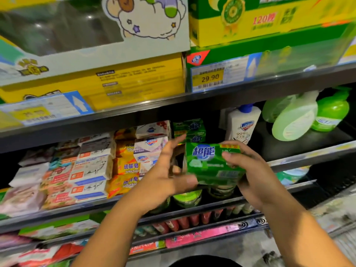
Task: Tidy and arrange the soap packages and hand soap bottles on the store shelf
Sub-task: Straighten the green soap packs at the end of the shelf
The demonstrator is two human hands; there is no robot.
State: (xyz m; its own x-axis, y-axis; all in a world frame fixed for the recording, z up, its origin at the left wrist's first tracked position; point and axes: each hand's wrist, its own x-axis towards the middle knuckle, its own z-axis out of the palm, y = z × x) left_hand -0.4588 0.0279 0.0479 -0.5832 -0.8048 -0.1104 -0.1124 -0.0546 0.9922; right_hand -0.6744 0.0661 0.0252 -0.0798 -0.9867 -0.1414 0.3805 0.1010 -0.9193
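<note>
- Soap package (212, 160), green with blue characters, is one only; it is held in the air just before the middle shelf (308, 160), between both hands.
- On its right end the right hand (256, 176) grips it, with fingers and thumb curled round the wrapper.
- At its left edge the left hand (169, 170) is spread, with fingers straight and pointing up and the thumb at the lower left corner; this hand is blurred.
- Under the package, one level lower, stand two round tubs (186, 197) with green tops, partly hidden.
- Behind the package, two more green packs (189, 132) lie stacked on the middle shelf.
- To the left of them there are white packs (152, 143) and a pile of yellow sulfur soap packs (125, 166).
- To the right, one white bottle (241, 124) with a blue cap stands upright; three green bottles (292, 122) lean well apart from it.
- Above, a price tag (209, 78) reading 29.90 sits on the upper shelf's edge, with yellow and green cartons (260, 22) over it.
</note>
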